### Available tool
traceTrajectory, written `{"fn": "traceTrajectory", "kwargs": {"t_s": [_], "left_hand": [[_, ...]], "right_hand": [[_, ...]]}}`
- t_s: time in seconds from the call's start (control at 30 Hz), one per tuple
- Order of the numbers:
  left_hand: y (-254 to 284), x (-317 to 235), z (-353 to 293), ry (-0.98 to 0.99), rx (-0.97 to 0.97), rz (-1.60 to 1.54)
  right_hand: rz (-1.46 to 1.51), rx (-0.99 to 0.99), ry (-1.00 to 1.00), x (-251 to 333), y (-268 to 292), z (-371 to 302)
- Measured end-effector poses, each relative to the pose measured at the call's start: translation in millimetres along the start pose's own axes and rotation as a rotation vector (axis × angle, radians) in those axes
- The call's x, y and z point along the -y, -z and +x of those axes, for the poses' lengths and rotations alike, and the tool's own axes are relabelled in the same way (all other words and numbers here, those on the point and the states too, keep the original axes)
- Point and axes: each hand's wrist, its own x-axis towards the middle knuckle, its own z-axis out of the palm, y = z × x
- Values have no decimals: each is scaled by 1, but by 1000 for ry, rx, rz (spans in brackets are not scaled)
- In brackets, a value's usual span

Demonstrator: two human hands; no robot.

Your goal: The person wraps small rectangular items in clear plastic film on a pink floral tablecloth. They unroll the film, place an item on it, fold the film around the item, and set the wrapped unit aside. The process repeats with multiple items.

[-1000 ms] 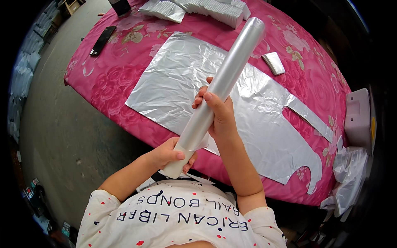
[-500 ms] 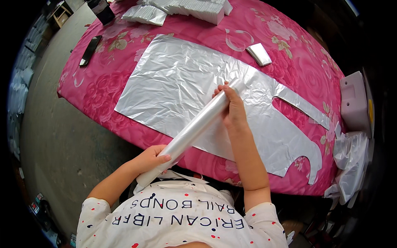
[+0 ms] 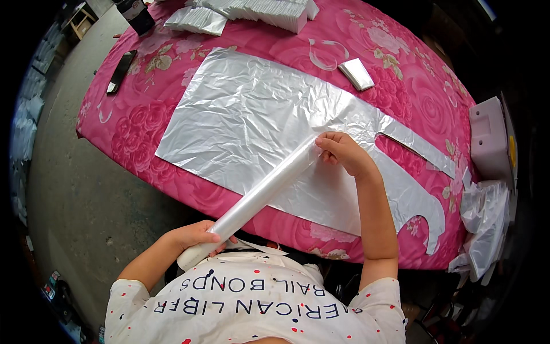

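A long whitish roll of plastic film point(image 3: 263, 186) slants from my lap up over the table. My left hand point(image 3: 199, 236) is wrapped round its lower part, close to my shirt. At the far end of the roll, my right hand point(image 3: 339, 150) pinches the end between thumb and curled fingers. Under the roll a silvery, wrinkled plastic apron point(image 3: 229, 109) lies spread flat, with its cut-out neck and strap end toward the right. Part of the apron is hidden by the roll and my right forearm.
The table has a pink floral cloth point(image 3: 137, 132). A small folded silvery packet point(image 3: 356, 74) lies beyond the apron, and stacks of folded white packets point(image 3: 258, 16) stand at the back. A black phone point(image 3: 121, 71) lies left; a pale plastic box point(image 3: 488, 135) and crumpled film point(image 3: 484, 218) are right.
My right hand has shifted from wrapping the roll's upper part to pinching its end, moving right and nearer. The roll has come slightly down and left, with my left hand still round it.
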Motion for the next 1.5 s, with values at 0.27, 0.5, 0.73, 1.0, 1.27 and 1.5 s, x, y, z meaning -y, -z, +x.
{"fn": "traceTrajectory", "kwargs": {"t_s": [0.27,0.5,0.73,1.0,1.27,1.5], "left_hand": [[3,2,1,-24,28,2],[20,9,-11,61,100,64],[65,16,-46,220,179,321],[6,-101,-9,-56,180,1135],[-54,-144,104,-1052,-282,1799],[-47,-102,126,-960,191,2042]], "right_hand": [[17,19,18,-2,-4,-3],[-11,-312,136,-16,60,-11],[-51,-711,131,-47,183,-53],[-30,-504,237,-33,153,-30],[-202,-246,236,9,99,18],[-238,-229,155,8,104,34]]}}
